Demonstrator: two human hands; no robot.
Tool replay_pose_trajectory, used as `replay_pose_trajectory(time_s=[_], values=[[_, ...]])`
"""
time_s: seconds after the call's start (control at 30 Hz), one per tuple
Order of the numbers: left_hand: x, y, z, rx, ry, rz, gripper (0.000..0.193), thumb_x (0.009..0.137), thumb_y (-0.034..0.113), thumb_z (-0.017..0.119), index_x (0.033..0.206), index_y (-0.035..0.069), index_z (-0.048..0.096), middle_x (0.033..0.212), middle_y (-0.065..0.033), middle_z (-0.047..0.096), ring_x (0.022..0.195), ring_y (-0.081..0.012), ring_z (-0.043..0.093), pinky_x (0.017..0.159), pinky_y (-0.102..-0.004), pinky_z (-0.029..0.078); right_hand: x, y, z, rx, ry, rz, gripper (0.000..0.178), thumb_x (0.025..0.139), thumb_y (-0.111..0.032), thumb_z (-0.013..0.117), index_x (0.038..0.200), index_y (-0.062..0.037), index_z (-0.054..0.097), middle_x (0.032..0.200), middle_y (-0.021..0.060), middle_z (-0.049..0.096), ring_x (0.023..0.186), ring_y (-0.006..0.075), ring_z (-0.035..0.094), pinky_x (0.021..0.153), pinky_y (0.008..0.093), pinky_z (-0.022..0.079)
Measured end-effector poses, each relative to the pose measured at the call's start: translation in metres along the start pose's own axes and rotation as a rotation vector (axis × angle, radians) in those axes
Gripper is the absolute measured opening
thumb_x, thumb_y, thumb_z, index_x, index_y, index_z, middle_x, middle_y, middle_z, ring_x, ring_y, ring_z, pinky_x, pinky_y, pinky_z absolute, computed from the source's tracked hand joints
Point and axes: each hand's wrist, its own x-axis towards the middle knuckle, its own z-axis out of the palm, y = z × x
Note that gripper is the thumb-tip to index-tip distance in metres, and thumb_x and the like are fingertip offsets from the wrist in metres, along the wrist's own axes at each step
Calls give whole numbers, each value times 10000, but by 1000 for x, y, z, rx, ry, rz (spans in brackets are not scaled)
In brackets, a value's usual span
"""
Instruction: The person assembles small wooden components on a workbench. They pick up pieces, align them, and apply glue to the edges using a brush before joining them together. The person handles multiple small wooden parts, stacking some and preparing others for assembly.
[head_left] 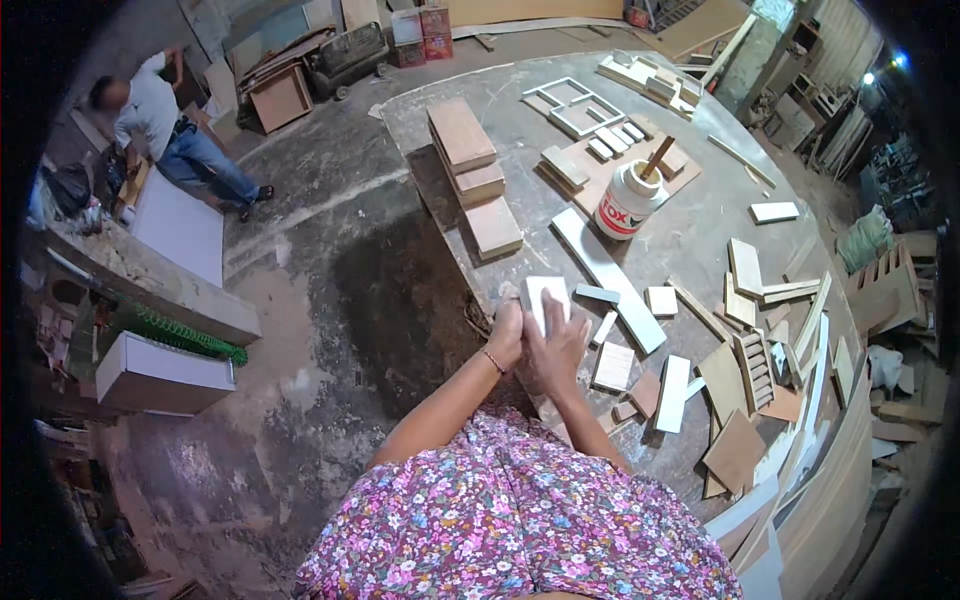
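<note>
At the table's near left edge I hold a small white rectangular wooden block (546, 290). My left hand (507, 332) is closed at the block's left side, its fingertips partly hidden. My right hand (557, 345) grips the block from the near side, with fingers lying over its upper face. Just right of my hands lie a long white board (612, 285), a short grey-white strip (597, 294) and a narrow white stick (604, 328). Beyond the board stands a white glue jar (622, 205) with a wooden stick (656, 158) in its mouth.
Stacked wooden boxes (478, 185) line the table's left edge. A white partitioned frame (575, 106) lies farther back. Wood offcuts (735, 440) crowd the right side. Across the floor at far left, a person (165, 130) stands by a white panel (180, 225).
</note>
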Motion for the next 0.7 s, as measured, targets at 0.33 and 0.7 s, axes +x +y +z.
replay_pose_trajectory(time_s=[0.33, 0.7], values=[[-13, 29, 16, 50, -90, -25, 315, 884, 151, 341, 1016, -24, 568, 943, -98, 609, 854, -199, 596, 760, -318, 512, -1, -8, -4, -93, 47, -85, 497, 823, -349, 543, 1274, -161, 448, 1147, 285, 395, 1062, 424, 388, 896, 494, 309], [-12, 16, 15, 111, -116, 22, 239, 897, 172, 343, 921, 33, 535, 816, -59, 556, 754, -190, 565, 718, -322, 490, 3, -5, -7, -162, 67, -70, 483, 824, -346, 550, 1257, -147, 466, 1129, 250, 411, 1030, 394, 415, 890, 473, 317]])
